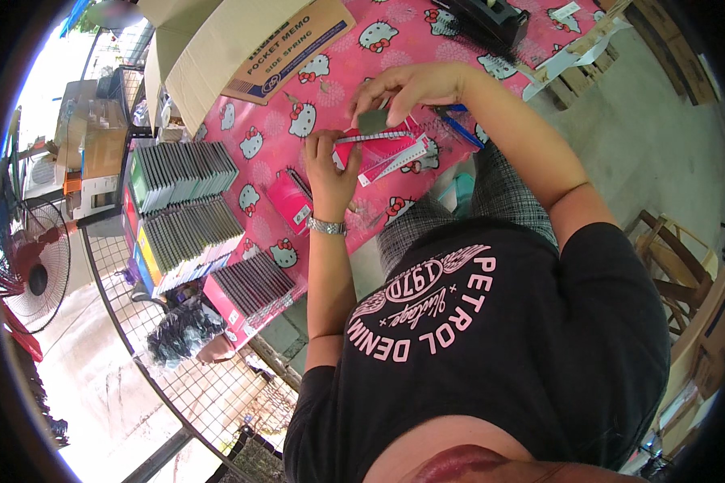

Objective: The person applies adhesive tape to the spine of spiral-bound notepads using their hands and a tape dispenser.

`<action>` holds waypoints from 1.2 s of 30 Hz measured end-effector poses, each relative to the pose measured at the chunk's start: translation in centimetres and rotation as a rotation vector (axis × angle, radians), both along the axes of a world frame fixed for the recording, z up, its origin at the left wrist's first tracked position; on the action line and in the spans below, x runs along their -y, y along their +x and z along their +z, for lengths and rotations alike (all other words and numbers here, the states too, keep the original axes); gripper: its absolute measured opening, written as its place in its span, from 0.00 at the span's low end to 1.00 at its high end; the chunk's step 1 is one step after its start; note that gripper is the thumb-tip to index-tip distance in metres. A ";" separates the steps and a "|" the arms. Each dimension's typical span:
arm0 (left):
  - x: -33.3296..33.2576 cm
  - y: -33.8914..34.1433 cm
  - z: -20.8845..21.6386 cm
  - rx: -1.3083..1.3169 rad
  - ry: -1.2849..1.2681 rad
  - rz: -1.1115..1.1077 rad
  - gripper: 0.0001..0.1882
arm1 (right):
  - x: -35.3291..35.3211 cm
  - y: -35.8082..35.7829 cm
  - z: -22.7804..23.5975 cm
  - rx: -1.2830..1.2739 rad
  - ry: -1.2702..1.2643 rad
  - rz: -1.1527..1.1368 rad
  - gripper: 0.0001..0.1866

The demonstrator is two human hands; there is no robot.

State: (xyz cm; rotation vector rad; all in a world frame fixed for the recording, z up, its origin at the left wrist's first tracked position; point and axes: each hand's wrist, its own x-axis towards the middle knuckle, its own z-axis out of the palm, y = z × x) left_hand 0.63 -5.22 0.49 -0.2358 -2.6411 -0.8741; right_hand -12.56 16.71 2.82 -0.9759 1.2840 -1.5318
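On the pink table sheet [254, 173], my left hand [332, 165] pinches the near-left end of a thin black-and-white strip, which looks like a spiral binding [379, 137], along a pink pocket notebook [391, 151]. My right hand [415, 84] is bent over the notebook from above, its fingers closed on a small dark green flat piece [372, 121] that touches or nearly touches the strip. Its exact kind cannot be made out. Beside my left wrist lies another pink spiral notebook [290, 203], partly covered by the hand. A blue-handled tool [463, 129] rests right of the notebook.
Rows of spiral notebooks [189, 233] stand packed at the table's left end, with a pink-covered row [250, 286] nearer. An open cardboard box [286, 52] sits at the far left. A black tape dispenser-like object [491, 24] is at the far right. A fan [36, 278] stands leftmost.
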 end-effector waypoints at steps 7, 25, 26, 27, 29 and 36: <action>0.1 -0.4 0.4 0.039 0.101 -0.046 0.15 | 1.3 -0.8 -0.5 -0.202 0.179 -0.034 0.25; 0.8 0.2 -0.9 0.179 0.539 0.144 0.11 | -6.8 5.3 -11.1 -1.217 0.720 -0.934 0.30; 0.9 0.2 -1.2 0.161 0.571 0.139 0.12 | -7.7 7.3 -11.3 -1.319 0.750 -0.905 0.30; 0.7 0.1 -1.2 0.174 0.579 0.152 0.12 | -8.2 8.8 -11.2 -1.421 0.781 -0.880 0.30; 0.4 0.1 -1.2 0.196 0.597 0.183 0.13 | -8.3 10.0 -10.7 -1.237 0.818 -0.891 0.29; -0.2 -0.1 -2.3 0.053 0.543 0.157 0.12 | -0.5 12.5 -2.5 -0.908 0.245 -0.936 0.28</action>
